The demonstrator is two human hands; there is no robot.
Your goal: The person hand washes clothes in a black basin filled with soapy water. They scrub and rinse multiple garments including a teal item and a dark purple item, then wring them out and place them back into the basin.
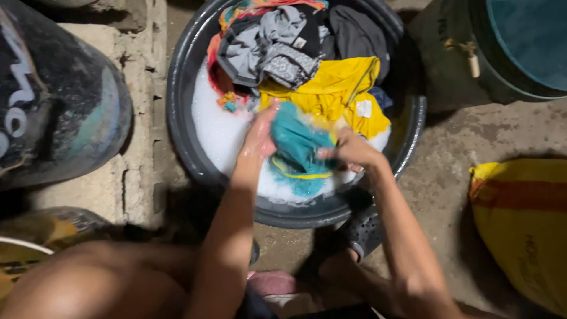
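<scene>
Gripping a teal garment (297, 142) with a yellow trim between both hands, we hold it bunched just above the suds at about six o'clock inside the round dark basin (180, 118). Our left hand (260, 139) has its grip wrapped tight on the cloth's left side, fingers buried in the fabric; our right hand (349, 150) pinches the right edge, its grip narrow and closed on the same cloth. White foam (218, 133) fills the basin toward eight o'clock. A yellow shirt (336, 88) lies just beyond the teal garment at twelve o'clock, touching it, and grey clothes (271, 50) are heaped farther back with a dark piece (357, 35) beside them. The basin sits on a concrete floor (449, 171). A yellow sack (522, 224) lies at four o'clock, well apart, and a blue tub (525, 41) stands at two o'clock. A dark perforated sandal (363, 230) rests just under the basin's near rim.
</scene>
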